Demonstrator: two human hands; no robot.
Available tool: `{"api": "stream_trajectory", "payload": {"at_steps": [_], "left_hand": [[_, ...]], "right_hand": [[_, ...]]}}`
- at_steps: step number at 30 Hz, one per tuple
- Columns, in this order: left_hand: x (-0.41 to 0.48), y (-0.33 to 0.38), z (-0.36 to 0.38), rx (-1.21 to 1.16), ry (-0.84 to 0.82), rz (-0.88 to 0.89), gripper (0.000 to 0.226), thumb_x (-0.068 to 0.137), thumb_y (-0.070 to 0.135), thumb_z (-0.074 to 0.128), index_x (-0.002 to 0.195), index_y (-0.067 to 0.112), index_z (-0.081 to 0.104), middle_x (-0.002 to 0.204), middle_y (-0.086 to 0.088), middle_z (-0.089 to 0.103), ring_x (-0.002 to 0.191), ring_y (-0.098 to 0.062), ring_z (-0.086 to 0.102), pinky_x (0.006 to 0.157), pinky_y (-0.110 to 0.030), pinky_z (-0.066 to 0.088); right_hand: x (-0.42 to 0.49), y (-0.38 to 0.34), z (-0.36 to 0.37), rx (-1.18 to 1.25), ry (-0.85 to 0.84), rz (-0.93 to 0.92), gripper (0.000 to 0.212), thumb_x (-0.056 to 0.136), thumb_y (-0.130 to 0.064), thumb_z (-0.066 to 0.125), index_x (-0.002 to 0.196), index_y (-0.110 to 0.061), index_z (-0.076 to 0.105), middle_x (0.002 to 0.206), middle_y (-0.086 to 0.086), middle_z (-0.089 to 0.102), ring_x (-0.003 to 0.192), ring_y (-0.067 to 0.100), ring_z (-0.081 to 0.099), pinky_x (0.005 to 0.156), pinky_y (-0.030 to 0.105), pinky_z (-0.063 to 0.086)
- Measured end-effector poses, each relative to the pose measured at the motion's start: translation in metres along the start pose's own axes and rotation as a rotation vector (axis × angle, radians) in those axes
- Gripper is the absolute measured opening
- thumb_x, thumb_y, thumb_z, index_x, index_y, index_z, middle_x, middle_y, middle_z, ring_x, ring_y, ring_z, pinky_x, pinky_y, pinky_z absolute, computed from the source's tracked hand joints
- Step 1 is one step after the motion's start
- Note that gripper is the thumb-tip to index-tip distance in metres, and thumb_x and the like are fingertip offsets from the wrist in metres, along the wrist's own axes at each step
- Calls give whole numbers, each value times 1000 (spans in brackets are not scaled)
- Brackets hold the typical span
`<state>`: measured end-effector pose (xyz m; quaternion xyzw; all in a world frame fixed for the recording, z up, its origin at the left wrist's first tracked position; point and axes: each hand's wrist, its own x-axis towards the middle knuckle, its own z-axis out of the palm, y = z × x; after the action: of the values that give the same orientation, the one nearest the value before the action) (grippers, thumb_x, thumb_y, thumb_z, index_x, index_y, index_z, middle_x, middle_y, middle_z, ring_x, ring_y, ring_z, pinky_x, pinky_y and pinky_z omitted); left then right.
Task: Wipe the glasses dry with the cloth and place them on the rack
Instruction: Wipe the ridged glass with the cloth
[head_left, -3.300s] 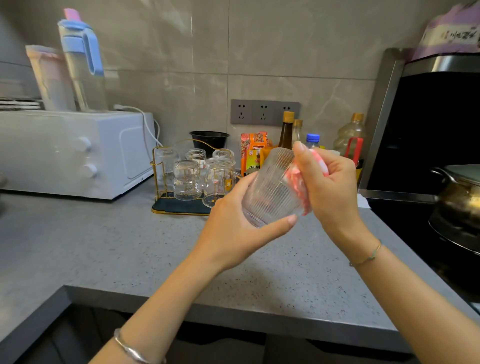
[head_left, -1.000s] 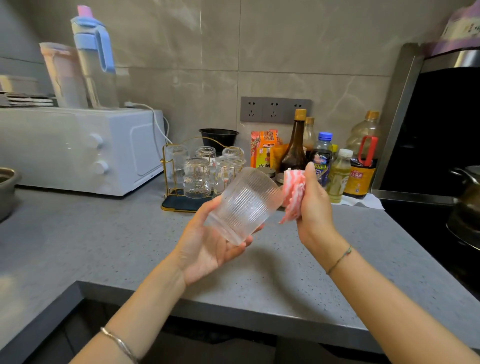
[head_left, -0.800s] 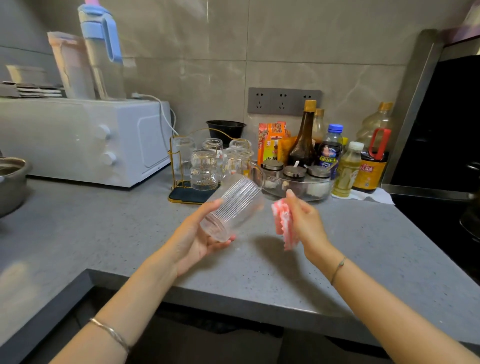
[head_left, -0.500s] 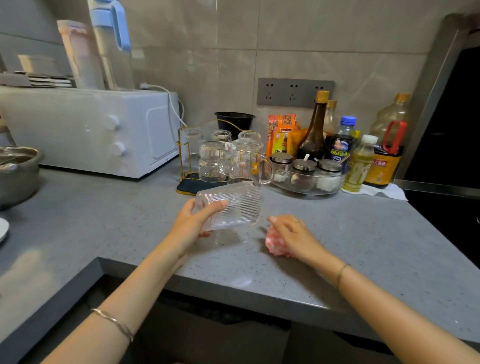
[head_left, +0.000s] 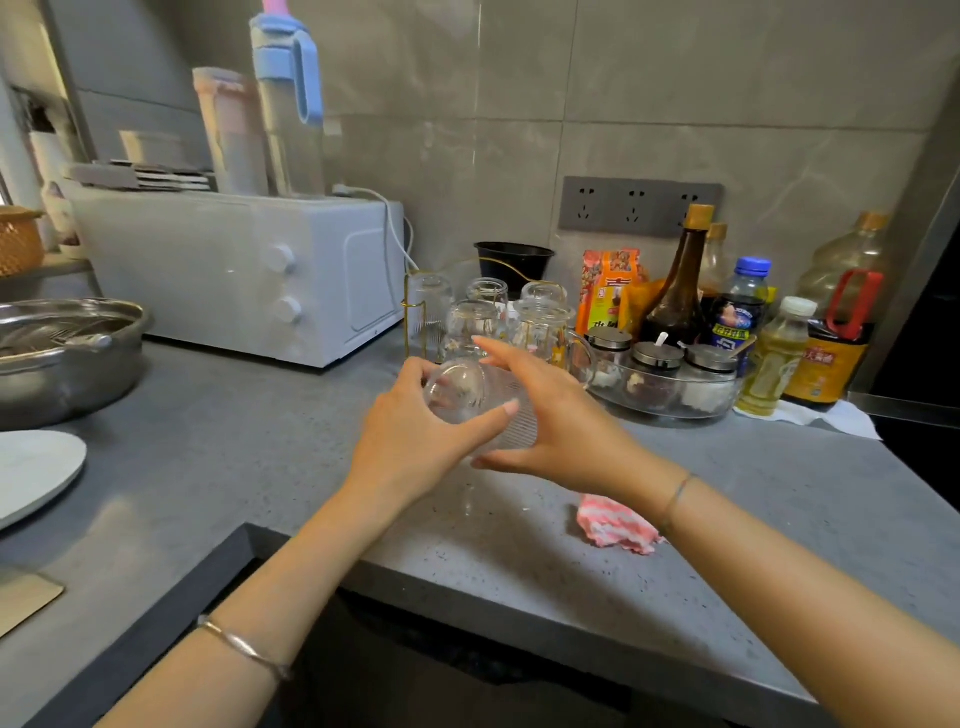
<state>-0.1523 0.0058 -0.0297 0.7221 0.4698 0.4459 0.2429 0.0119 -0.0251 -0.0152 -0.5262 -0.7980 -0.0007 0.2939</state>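
holding ribbed glass (head_left: 467, 395) over the countertop (head_left: 249, 447): left hand (head_left: 410, 441) grips its base, right hand (head_left: 566, 431) spans its side, fingers straight. cloth (head_left: 615, 525) lies near front edge. wiping looks done; placing on back-edge rack (head_left: 408, 309) remains.
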Motion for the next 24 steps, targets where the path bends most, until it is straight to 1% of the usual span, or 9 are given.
{"api": "stream_trajectory", "payload": {"at_steps": [4, 7, 11, 13, 15, 17, 19, 21, 24], "left_hand": [[11, -2, -10, 108, 17, 7, 74, 63, 70, 71, 111, 24, 39, 97, 5, 57, 90, -18, 58, 77, -37, 50], [22, -11, -15, 168, 4, 37, 85, 61, 79, 65, 120, 27, 35, 94, 6, 59, 87, -17, 58, 78, -37, 49], [45, -42, -21, -67, 21, 80, 81, 64, 86, 39, 123, 31, 41, 68, 5, 65, 66, -14, 57, 73, -42, 49], [59, -61, -23, -157, 71, 72, 75, 69, 83, 32, 123, 33, 46, 66, 9, 63, 70, -15, 59, 76, -43, 50], [71, -79, -25, -141, 131, 42, 77, 75, 83, 27, 127, 31, 47, 82, 14, 66, 79, -15, 61, 76, -38, 48], [83, -103, -24, -42, 152, -8, 81, 82, 82, 22, 135, 25, 45, 108, 2, 68, 94, -21, 61, 80, -34, 42], [93, -129, -20, 60, 128, -55, 89, 80, 83, 17, 141, 22, 42, 132, -8, 60, 116, -29, 56, 94, -39, 42], [98, -151, -15, 140, 84, -99, 96, 79, 84, 14, 145, 20, 40, 139, -13, 54, 126, -33, 49, 104, -45, 39], [98, -175, -6, 261, 51, -162, 83, 85, 71, 15, 146, 20, 40, 135, -16, 56, 126, -35, 48, 106, -48, 36]], "right_hand": [[19, -4, 10, 3, 12, -18, 100, 67, -46, 82, 146, -36, 21, 148, -12, 38, 133, 7, 39, 107, 35, 41], [32, -2, 18, 21, 51, -29, 93, 64, -45, 83, 140, -38, 29, 140, -13, 46, 125, 7, 47, 98, 36, 48], [53, 3, 24, 121, 102, -6, 85, 62, -41, 86, 132, -29, 39, 126, -10, 56, 114, 8, 53, 96, 36, 49], [64, 5, 26, 170, 102, 8, 85, 61, -38, 87, 130, -29, 38, 122, -9, 57, 112, 8, 53, 96, 36, 49], [74, 5, 29, 199, 91, 10, 91, 62, -39, 86, 135, -32, 33, 126, -12, 53, 115, 6, 50, 98, 34, 48], [85, 4, 31, 211, 75, 1, 98, 63, -41, 85, 142, -34, 27, 135, -14, 46, 121, 5, 47, 103, 30, 44], [100, 5, 33, 215, 69, -13, 96, 65, -42, 84, 144, -30, 30, 140, -14, 43, 124, 6, 46, 106, 32, 42], [116, 5, 32, 245, 84, 1, 90, 64, -42, 84, 139, -27, 36, 135, -11, 47, 121, 8, 49, 103, 36, 46], [137, 6, 29, 281, 131, 51, 86, 63, -42, 86, 133, -26, 38, 124, -8, 53, 115, 10, 53, 96, 33, 50]]}}
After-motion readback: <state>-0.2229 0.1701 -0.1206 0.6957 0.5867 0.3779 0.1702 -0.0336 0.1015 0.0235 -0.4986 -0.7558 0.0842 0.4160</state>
